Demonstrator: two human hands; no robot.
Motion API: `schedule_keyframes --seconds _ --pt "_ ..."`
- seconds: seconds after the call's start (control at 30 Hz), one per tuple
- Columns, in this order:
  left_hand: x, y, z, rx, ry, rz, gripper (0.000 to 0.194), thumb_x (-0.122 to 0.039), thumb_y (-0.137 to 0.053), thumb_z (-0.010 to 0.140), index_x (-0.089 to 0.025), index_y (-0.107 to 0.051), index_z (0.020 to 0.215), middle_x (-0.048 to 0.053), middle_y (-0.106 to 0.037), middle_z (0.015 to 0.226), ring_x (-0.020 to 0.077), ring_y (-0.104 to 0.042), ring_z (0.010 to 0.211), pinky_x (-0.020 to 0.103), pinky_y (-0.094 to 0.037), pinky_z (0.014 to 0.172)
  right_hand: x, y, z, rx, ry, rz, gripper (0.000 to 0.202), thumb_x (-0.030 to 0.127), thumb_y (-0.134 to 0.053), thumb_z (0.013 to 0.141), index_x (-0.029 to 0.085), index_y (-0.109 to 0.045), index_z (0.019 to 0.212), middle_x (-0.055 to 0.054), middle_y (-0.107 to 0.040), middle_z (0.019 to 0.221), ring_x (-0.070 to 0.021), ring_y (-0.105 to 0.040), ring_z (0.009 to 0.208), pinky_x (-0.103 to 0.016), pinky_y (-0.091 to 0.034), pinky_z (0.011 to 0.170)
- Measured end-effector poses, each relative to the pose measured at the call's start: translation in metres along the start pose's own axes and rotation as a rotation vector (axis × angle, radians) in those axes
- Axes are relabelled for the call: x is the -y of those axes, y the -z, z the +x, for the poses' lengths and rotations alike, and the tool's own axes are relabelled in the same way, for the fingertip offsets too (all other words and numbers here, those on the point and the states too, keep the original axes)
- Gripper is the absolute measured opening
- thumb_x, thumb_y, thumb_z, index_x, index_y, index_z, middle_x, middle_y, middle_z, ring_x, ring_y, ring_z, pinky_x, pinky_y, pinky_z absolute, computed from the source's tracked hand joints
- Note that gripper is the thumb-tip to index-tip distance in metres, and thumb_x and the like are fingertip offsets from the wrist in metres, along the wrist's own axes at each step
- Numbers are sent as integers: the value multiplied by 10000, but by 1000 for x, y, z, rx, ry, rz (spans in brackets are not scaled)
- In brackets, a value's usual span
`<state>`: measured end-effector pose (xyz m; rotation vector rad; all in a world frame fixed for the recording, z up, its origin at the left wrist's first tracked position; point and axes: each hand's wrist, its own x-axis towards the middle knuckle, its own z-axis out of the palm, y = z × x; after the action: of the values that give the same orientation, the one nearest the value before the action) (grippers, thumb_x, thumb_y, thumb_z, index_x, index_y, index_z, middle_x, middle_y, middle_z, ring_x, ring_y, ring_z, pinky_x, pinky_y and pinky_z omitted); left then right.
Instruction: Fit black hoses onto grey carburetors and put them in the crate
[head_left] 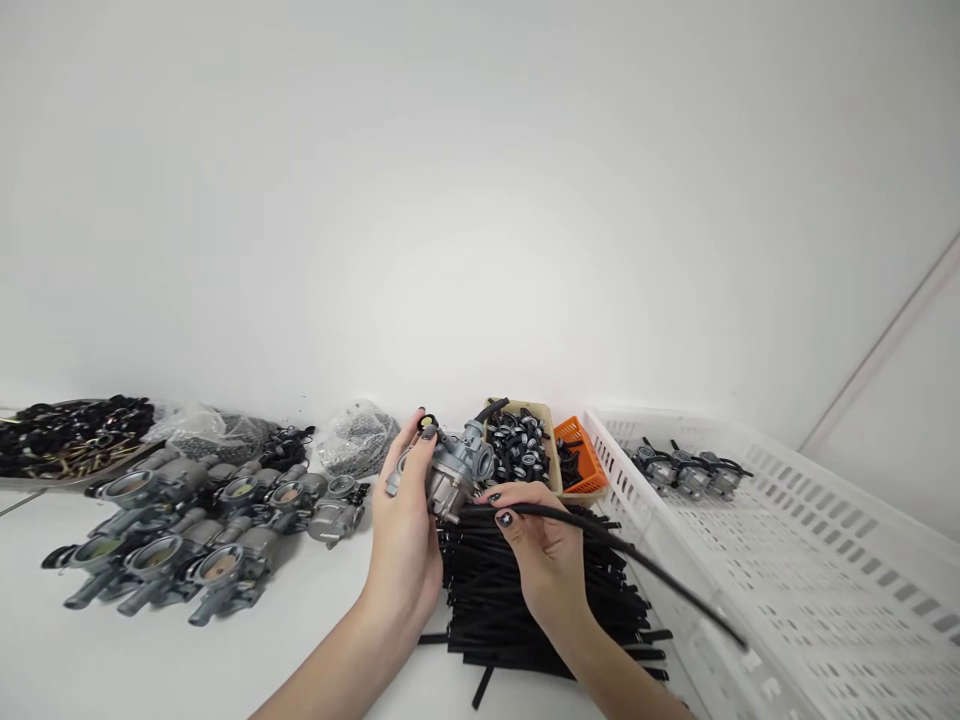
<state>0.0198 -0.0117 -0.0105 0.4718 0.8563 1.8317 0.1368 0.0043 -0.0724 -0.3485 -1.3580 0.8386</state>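
Note:
My left hand (411,500) is closed around a silver carburetor (450,472), held up in front of me, with a short black hose stub (491,408) on its top. Between the thumb and fingers of my right hand (544,540) is a long black rubber hose (637,560). One end of the hose is close to the carburetor's lower side; whether it touches a fitting there is hidden by my fingertips. Its other end sticks out to the lower right. Beneath my hands lies a pile of similar black hoses (517,610).
Several carburetors (161,555) stand on the table at left, near a tray of dark and brass parts (75,435) and plastic bags (356,440). Behind are a beige bin (556,470) and an orange basket (592,455). A white perforated crate (787,530) at right holds finished-looking carburetors (686,470).

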Motion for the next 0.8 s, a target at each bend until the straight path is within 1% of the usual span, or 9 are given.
schedule_keyframes --seconds 0.1,0.17,0.23,0.3,0.43,0.63,0.8 --pt "1 2 -1 -1 -16 16 444 -377 -755 833 -339 -695 1272 13 -726 1249 219 -638 1237 312 -516 1027 0 0 -3 37 17 -29 148 195 -661 943 285 -778 933 -32 -776 920 -180 -738 906 -299 -590 861" --pt "1 3 -2 4 -20 10 458 -378 -761 828 -334 -690 1278 16 -730 1236 218 -637 1240 313 -510 1034 1 -2 -5 67 3 -26 150 190 -667 936 286 -782 925 -28 -777 915 -176 -737 909 -289 -590 858" --pt "0 2 -3 11 -10 -6 463 -378 -757 833 -329 -684 1287 18 -737 1211 217 -645 1227 319 -511 1034 3 -5 -7 53 -39 7 133 199 -681 929 287 -779 920 -21 -777 908 -169 -741 891 -279 -595 842" --pt "-1 1 -3 10 -1 -21 441 -371 -739 851 -328 -684 1287 18 -744 1185 217 -660 1201 328 -520 1027 6 -8 -9 11 -78 43 102 219 -694 924 284 -772 915 -16 -780 896 -166 -748 858 -276 -601 824" --pt "-1 -1 -4 0 -4 -36 402 -327 -717 874 -327 -691 1276 15 -752 1161 211 -681 1163 334 -530 1020 13 -10 -10 -55 -65 25 58 259 -716 915 276 -769 901 -17 -787 870 -169 -752 843 -277 -608 818" --pt "-1 -1 -5 -3 0 -19 389 -345 -721 880 -343 -692 1267 6 -752 1185 198 -658 1208 314 -513 1040 16 -8 -7 -63 -29 -38 86 249 -705 923 292 -776 903 -3 -787 859 -144 -747 831 -239 -605 820" --pt "-2 -1 -6 -4 0 -15 422 -344 -717 882 -347 -671 1302 11 -753 1176 210 -691 1150 330 -539 1015 16 -3 -4 -39 -26 -56 106 215 -701 917 288 -776 897 -6 -786 858 -149 -754 834 -238 -609 819"
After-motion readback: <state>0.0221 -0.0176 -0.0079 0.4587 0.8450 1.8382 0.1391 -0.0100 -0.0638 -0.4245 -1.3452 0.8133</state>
